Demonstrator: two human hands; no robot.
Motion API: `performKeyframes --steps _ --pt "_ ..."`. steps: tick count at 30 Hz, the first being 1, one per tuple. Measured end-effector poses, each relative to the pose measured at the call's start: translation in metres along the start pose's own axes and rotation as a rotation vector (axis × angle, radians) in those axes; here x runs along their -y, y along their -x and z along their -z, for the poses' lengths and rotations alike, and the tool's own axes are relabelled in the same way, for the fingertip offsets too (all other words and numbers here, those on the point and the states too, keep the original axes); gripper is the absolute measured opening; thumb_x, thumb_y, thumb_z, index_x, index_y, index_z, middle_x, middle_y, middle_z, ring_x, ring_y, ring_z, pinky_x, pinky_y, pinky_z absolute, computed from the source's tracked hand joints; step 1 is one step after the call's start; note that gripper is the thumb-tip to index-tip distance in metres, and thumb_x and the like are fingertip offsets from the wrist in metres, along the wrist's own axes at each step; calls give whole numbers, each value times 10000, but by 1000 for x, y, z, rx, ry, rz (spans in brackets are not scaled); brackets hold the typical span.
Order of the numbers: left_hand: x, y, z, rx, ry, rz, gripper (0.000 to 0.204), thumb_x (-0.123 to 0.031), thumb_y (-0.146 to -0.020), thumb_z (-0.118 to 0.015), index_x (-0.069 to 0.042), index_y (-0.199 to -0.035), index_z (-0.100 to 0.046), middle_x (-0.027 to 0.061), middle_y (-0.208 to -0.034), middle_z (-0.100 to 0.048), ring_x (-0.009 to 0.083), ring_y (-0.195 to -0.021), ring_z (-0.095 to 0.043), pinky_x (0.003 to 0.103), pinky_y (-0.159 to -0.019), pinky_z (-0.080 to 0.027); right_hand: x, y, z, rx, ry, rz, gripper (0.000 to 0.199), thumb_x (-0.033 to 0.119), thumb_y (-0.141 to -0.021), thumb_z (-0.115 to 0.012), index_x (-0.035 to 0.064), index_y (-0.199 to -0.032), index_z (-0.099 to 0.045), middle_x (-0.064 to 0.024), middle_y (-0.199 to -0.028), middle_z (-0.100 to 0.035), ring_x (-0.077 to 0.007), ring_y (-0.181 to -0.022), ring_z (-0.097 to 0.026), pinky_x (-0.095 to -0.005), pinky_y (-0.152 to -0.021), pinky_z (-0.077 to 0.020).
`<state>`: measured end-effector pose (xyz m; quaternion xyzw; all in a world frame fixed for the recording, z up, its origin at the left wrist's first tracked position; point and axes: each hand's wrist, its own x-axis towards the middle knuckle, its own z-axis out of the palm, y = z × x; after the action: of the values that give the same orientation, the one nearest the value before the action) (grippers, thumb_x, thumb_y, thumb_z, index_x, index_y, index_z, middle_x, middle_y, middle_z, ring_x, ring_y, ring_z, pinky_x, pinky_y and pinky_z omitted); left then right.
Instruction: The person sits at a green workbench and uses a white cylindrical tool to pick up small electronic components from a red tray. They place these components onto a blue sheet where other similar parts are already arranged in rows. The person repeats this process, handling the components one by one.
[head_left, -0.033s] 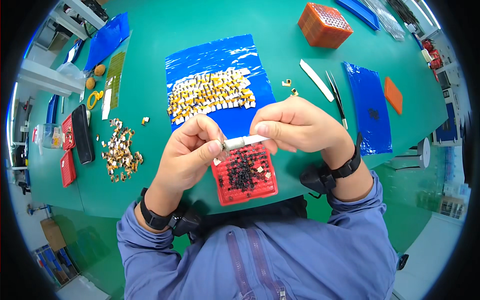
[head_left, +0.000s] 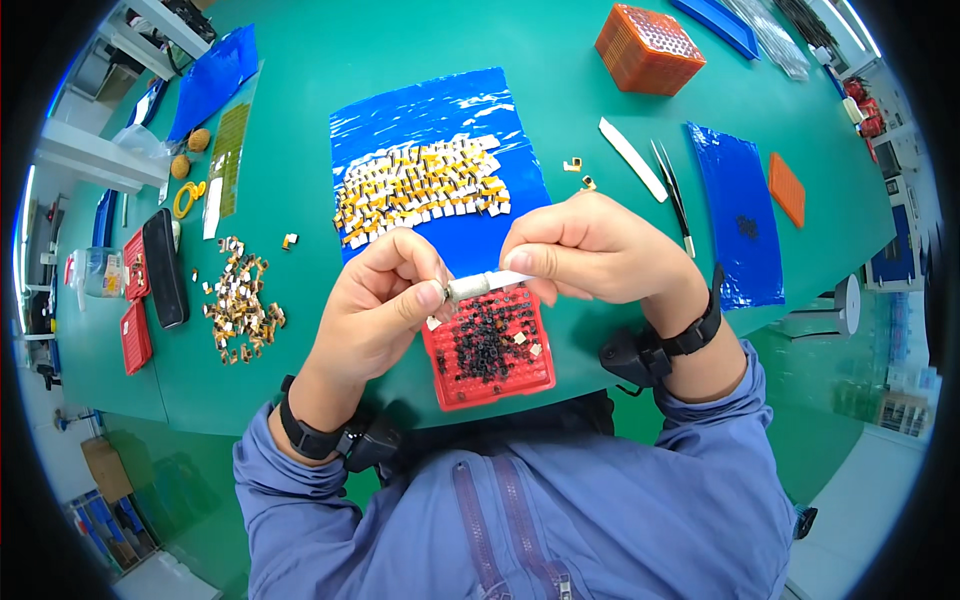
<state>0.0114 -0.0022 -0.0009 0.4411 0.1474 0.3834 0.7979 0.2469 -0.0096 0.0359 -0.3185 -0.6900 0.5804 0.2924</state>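
Note:
My right hand (head_left: 585, 250) is closed round a slim white stick-like tool (head_left: 510, 279) with a thicker greyish end. That end points left and meets the fingertips of my left hand (head_left: 385, 295). Thumb and fingers of the left hand are pinched together at a tiny dark piece, too small to name. Just below both hands lies a red tray (head_left: 455, 398) with many small black parts and a few pale pieces on it. Beyond the hands, a blue sheet (head_left: 420, 105) carries dense rows of small white, yellow and black parts (head_left: 420, 190).
Loose small parts (head_left: 243, 305) are heaped on the left, near a black case (head_left: 165, 268) and yellow rings (head_left: 187, 200). To the right lie tweezers (head_left: 675, 200), a white strip (head_left: 633, 160), another blue sheet (head_left: 735, 215) and an orange tray (head_left: 786, 190). An orange tray stack (head_left: 645, 55) stands at the back.

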Motion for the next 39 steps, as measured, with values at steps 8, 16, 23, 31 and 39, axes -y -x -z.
performKeyframes --steps 8,16,23,31,39 --pt "0 0 -2 14 -40 0 79 -52 -891 -579 -37 -910 -504 42 -853 -562 92 -761 -565 223 -690 -452 -5 1 3 -21 126 121 127 124 -885 -610 -2 -880 -604 20 -658 -546 -29 -541 -430 -200 -476 -333" --pt "-2 2 -5 27 -82 33 92 -61 -888 -590 -44 -916 -503 30 -859 -551 85 -774 -544 225 -705 -439 -3 2 0 -44 -16 38 204 205 -899 -607 26 -801 -615 28 -629 -564 -27 -515 -459 -202 -457 -346" --pt "-4 5 -2 63 -126 46 90 -48 -881 -599 -37 -913 -516 21 -860 -549 73 -797 -522 223 -714 -421 8 3 8 110 30 -150 139 143 -870 -636 25 -801 -608 31 -617 -536 -33 -535 -443 -204 -479 -340" --pt "-9 6 -6 122 -193 122 84 -37 -870 -613 -23 -895 -533 36 -868 -567 87 -798 -538 234 -717 -437 -1 3 16 150 162 -91 241 232 -771 -743 38 -765 -601 11 -595 -526 -67 -552 -467 -230 -491 -350" --pt "-13 7 -9 166 -279 29 124 94 -775 -649 -3 -822 -588 96 -804 -652 178 -781 -653 308 -697 -523 -18 -3 24 4 194 -122 286 265 -799 -724 36 -718 -571 10 -595 -527 -62 -554 -461 -228 -490 -361"
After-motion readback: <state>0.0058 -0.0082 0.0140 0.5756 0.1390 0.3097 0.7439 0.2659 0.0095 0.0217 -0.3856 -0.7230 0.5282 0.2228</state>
